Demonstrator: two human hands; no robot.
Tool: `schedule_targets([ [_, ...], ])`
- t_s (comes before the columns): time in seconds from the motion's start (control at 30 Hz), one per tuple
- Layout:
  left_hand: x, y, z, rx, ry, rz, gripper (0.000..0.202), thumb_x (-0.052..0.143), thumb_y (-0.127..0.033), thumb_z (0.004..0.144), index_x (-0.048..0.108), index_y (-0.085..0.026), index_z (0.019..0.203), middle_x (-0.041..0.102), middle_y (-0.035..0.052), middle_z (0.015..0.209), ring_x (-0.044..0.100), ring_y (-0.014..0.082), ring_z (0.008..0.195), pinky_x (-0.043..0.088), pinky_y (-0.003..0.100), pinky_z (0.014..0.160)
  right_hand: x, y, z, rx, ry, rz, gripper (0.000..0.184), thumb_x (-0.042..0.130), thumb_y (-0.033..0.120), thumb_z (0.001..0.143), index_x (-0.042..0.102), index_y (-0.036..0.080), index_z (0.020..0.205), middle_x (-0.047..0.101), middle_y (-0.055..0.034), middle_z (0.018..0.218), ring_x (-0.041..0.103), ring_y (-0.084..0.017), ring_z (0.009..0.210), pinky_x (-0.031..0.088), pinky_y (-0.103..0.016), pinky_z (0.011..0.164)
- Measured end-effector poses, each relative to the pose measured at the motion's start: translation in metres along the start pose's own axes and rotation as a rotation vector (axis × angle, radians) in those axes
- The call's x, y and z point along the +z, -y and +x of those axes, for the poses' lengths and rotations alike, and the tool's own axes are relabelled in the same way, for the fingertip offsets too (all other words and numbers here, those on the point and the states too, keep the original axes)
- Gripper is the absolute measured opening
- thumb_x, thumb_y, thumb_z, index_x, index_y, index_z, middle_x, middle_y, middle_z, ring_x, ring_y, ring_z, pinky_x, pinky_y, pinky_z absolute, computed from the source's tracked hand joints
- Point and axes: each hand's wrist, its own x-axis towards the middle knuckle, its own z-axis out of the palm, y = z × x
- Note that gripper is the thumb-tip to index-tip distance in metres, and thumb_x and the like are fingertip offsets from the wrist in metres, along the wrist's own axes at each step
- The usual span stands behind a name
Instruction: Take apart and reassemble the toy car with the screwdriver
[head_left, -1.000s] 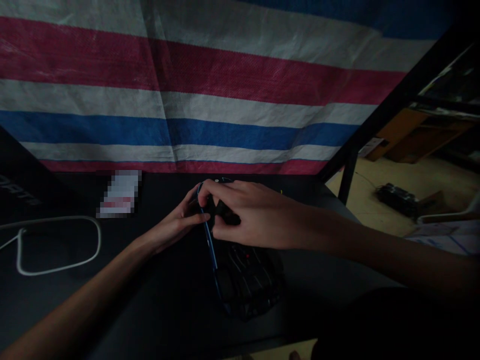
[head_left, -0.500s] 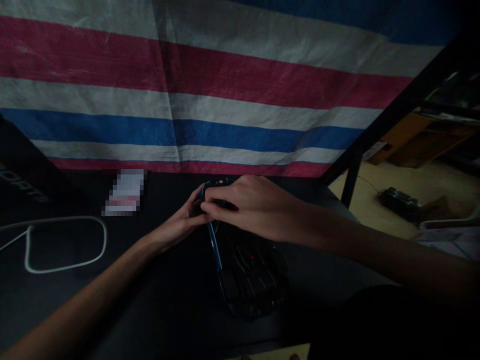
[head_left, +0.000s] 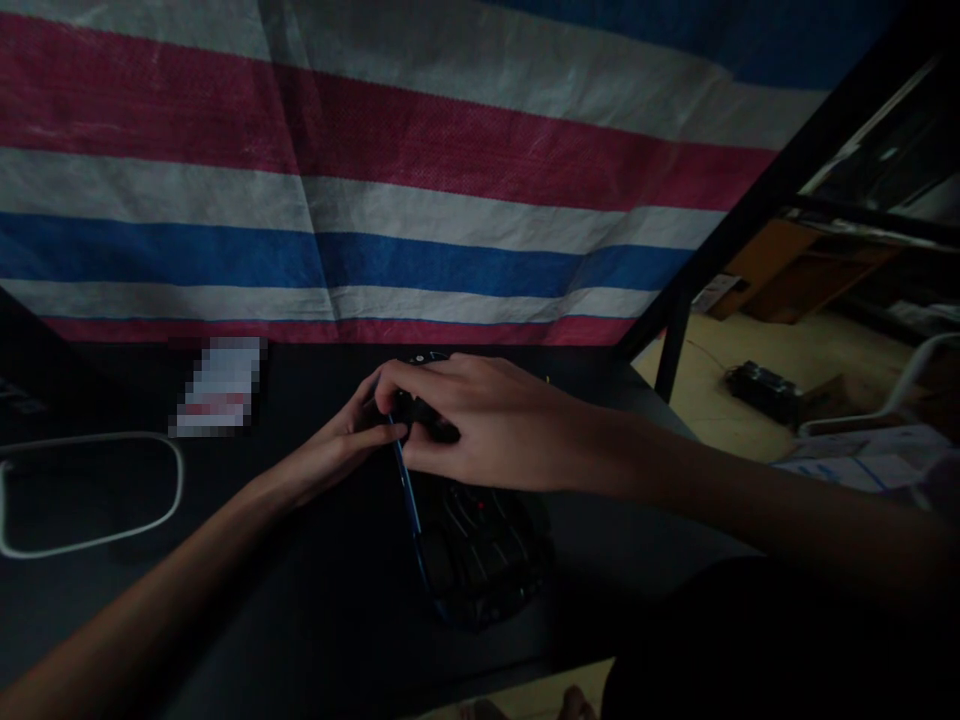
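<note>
A dark oblong device with a blue rim (head_left: 472,545) and small red lights lies on the black table (head_left: 315,600) in front of me. My left hand (head_left: 341,445) is curled against its far left end, fingers pinched on the blue edge. My right hand (head_left: 480,420) lies over the same far end from the right, fingers bent and pressing on a small dark part there. What the fingers hold is too dark to make out.
A white cable loop (head_left: 90,490) lies at the left of the table. A small white card (head_left: 217,385) sits near the back. A red, white and blue striped tarp (head_left: 375,180) hangs behind. A black post (head_left: 671,350) and a floor with a dark box (head_left: 761,385) are at the right.
Both hands stay on the far end of the device; the fingers shift slightly. The view has swung a little to the right, so everything sits further left in the frame.
</note>
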Motion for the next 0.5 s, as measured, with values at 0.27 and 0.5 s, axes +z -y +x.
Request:
schedule_targets([
  [0.27,0.0007,-0.0011,0.0006,-0.019,-0.057,0.065,0.093,0.081,-0.023,0.082,0.034,-0.034,0.161,0.06,0.0104,0.151,0.047,0.0367,0.147,0.038,0.048,0.121,-0.0009,-0.0066,0.0005,-0.057,-0.008,-0.041,0.018,0.056,0.022,0.096,0.06,0.019,0.114,0.067,-0.0022,0.095,0.054,-0.015,0.078,0.031,-0.028,0.069],
  [0.5,-0.0035,0.0025,0.0004,-0.022,-0.064,0.092,0.089,0.079,-0.024,0.084,0.035,-0.038,0.16,0.061,0.0077,0.15,0.049,0.0343,0.145,0.04,0.047,0.12,-0.0043,-0.0047,-0.0003,0.025,0.051,-0.034,0.014,0.053,0.024,0.099,0.063,0.02,0.106,0.06,0.0017,0.078,0.046,-0.012,0.064,0.024,-0.03,0.062],
])
